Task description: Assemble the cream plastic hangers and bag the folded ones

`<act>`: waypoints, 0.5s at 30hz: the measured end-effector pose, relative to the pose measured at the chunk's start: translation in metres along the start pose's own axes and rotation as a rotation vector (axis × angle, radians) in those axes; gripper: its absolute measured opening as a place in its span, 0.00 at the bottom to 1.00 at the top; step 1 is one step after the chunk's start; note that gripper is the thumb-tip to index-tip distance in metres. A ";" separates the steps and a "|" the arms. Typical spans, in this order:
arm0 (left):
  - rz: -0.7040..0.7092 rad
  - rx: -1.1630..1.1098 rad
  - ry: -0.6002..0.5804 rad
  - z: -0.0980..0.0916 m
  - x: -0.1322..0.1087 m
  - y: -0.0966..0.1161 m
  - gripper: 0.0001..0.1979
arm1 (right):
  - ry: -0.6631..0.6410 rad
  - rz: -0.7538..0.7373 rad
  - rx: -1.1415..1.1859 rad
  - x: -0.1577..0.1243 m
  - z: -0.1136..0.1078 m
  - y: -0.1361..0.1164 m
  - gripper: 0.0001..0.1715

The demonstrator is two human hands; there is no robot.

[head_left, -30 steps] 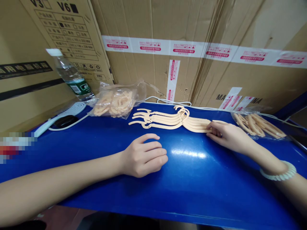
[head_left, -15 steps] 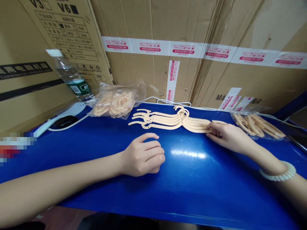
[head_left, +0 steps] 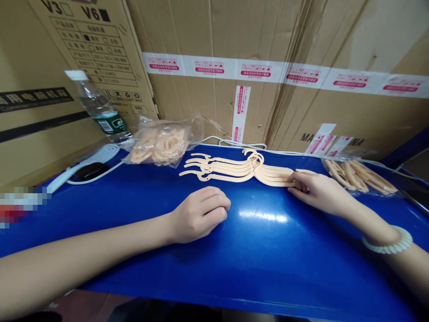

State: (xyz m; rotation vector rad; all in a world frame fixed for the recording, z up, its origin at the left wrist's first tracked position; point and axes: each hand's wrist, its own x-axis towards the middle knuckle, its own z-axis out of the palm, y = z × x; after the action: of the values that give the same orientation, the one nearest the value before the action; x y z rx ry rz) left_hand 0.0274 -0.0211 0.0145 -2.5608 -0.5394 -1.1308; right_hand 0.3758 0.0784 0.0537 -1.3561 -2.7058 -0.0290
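Observation:
A stack of several beige plastic hangers [head_left: 234, 169] lies flat across the back of the blue table [head_left: 261, 264]. My right hand [head_left: 317, 192] rests at the stack's right end, its fingertips pinched on the hanger arms. My left hand [head_left: 200, 213] lies on the table in front of the stack, fingers curled into a loose fist with nothing in it, a short way from the hangers.
A clear bag of beige parts [head_left: 161, 144] lies at the back left, another bag of parts [head_left: 360, 175] at the right. A water bottle [head_left: 98, 108] and a white power strip [head_left: 83, 164] with a cable sit at the left. Cardboard boxes [head_left: 268, 67] wall the back.
My left hand's fingers have curled in from half-open to a loose fist. My right hand and the hangers have stayed where they were.

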 end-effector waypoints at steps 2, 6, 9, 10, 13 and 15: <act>-0.002 -0.039 -0.007 -0.001 0.000 0.000 0.11 | 0.008 -0.007 0.002 0.000 0.000 0.000 0.13; -0.005 -0.070 -0.032 -0.002 0.000 0.000 0.11 | 0.023 -0.017 0.006 0.000 -0.001 0.000 0.13; -0.008 -0.068 -0.031 -0.002 0.000 0.000 0.11 | 0.038 -0.018 0.013 0.000 -0.001 0.000 0.13; -0.009 -0.069 -0.035 -0.002 -0.001 0.000 0.11 | 0.042 -0.014 0.015 0.000 -0.001 0.000 0.13; -0.012 -0.079 -0.030 0.000 -0.003 -0.001 0.11 | 0.044 -0.008 0.017 -0.001 0.000 0.000 0.13; -0.009 -0.086 -0.010 0.001 -0.004 -0.001 0.11 | 0.043 -0.008 0.015 -0.001 0.000 0.001 0.13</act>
State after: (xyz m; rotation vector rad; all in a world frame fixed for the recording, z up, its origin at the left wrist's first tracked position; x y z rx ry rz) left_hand 0.0254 -0.0203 0.0111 -2.6409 -0.5158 -1.1684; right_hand 0.3767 0.0783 0.0540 -1.3248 -2.6707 -0.0375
